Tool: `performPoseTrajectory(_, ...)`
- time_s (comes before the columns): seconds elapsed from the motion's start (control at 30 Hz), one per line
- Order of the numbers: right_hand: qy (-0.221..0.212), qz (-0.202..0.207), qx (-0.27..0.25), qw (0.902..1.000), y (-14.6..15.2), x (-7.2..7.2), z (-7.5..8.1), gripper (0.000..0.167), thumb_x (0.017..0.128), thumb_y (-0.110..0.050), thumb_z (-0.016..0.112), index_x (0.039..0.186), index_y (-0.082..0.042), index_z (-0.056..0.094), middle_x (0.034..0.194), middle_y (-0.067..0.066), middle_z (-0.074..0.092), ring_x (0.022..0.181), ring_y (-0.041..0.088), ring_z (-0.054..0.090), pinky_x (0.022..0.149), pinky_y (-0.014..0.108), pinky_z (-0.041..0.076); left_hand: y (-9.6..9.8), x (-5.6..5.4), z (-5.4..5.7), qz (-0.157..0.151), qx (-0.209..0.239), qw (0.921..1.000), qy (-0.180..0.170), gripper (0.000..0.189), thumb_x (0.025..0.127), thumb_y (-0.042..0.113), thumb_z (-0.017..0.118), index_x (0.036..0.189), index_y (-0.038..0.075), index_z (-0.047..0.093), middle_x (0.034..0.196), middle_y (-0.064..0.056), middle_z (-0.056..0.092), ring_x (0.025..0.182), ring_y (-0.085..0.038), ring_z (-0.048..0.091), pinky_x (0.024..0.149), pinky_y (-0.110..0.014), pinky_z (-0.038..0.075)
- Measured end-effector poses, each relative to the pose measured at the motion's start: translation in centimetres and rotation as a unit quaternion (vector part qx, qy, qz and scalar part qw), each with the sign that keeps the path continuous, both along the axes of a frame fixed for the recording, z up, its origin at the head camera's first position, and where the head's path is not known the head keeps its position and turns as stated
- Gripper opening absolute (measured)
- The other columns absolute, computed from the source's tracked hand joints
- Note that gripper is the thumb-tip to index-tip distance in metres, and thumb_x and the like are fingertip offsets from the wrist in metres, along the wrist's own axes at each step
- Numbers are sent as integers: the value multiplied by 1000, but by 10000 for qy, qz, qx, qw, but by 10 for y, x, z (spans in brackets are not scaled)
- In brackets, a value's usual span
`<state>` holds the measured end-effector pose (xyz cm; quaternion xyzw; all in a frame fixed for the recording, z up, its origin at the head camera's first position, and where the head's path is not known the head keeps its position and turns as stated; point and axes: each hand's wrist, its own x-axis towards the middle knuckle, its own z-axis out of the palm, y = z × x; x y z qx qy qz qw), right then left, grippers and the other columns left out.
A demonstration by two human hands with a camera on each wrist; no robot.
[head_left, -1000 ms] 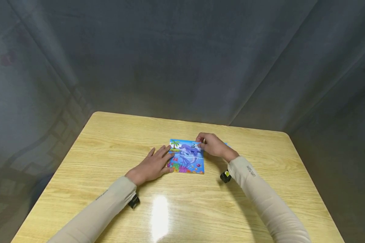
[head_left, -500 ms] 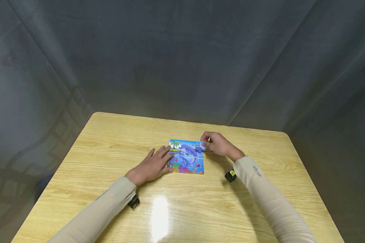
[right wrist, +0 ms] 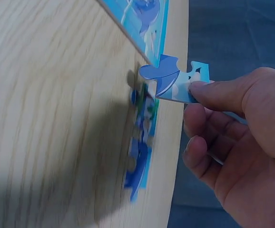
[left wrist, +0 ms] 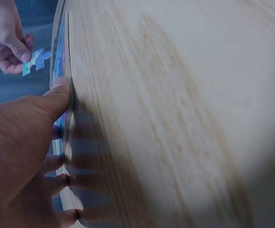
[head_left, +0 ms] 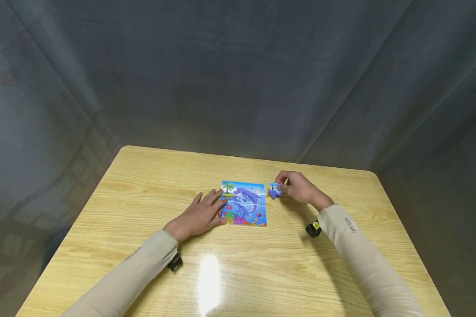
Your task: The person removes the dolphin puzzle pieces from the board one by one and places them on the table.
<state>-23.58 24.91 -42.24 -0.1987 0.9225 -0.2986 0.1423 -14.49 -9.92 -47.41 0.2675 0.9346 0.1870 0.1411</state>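
Note:
A square puzzle board [head_left: 246, 207] with a dolphin, palm tree and coral picture lies flat on the table. My left hand [head_left: 198, 215] rests along its left edge, fingers spread and fairly straight; the left wrist view shows the thumb [left wrist: 59, 92] at the board's edge. My right hand [head_left: 297, 187], just beyond the top right corner, pinches a blue and white puzzle piece [right wrist: 168, 78] between thumb and fingers. That piece [head_left: 275, 190] is apart from the board in the head view. Below it, the right wrist view has several loose puzzle pieces [right wrist: 140, 159], hidden behind my hand in the head view.
The light wood table [head_left: 230, 273] has rounded far corners. Grey curtains [head_left: 238, 79] hang behind it and at both sides. Black cameras [head_left: 313, 229] are strapped at both wrists.
My right hand has moved right, carrying the puzzle piece from over the board's top right corner to beside it. The left hand and the board have stayed put.

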Motion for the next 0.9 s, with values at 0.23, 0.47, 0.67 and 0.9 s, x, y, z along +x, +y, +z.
performPoseTrajectory(0.23,-99,-118,157,9998,24,1,5,8,107,-4,60,107,-3,68,98,15,67,70,17,52,59,28,45,0,0,0,7,36,10000,-3,70,110,50,55,168,14,37,181,-14,14,169,-39,10,134,-70,12)
performPoseTrajectory(0.47,-76,-276,283,9992,46,4,10,8,106,-3,60,106,-3,68,99,15,67,72,19,52,62,29,45,0,1,0,-17,41,10000,-5,70,110,50,55,168,14,37,181,-14,13,169,-39,10,133,-70,12)
performPoseTrajectory(0.67,-78,-429,346,9984,64,4,12,8,107,-3,59,106,-2,67,100,16,65,73,18,51,60,28,44,0,2,0,-1,57,10000,16,70,110,50,55,167,14,37,181,-14,14,169,-39,11,133,-70,12)
performPoseTrajectory(0.9,-106,-482,286,9984,80,3,12,7,105,0,60,106,2,67,99,17,64,72,16,52,59,26,45,-1,3,-1,17,17,10000,49,70,110,51,55,167,14,38,181,-14,15,169,-38,12,134,-70,12)
